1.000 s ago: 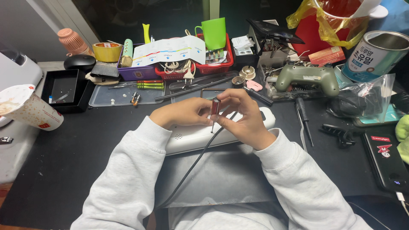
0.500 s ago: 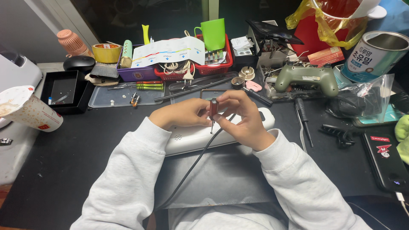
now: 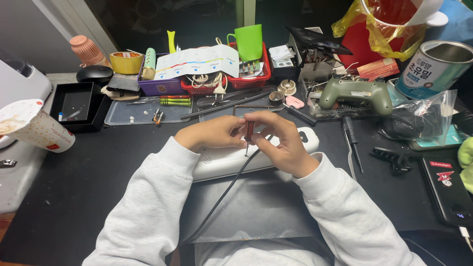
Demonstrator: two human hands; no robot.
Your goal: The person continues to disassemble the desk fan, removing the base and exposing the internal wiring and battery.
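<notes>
Screwdriver (image 3: 249, 134) upright, tip down on white device (image 3: 231, 162); left hand (image 3: 212, 134) & right hand (image 3: 282, 145) fingers both pinched on its handle, above device.

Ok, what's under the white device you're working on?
The white device rests on the black desk, its near edge over a grey sheet. A black cable runs from beneath the hands across that sheet. Both hands cover its middle, so the surface there is hidden.

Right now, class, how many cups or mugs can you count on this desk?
3: a green mug at the back centre, a pink ribbed cup lying at the back left, and a paper cup tipped at the left edge. Clutter may hide others.
</notes>
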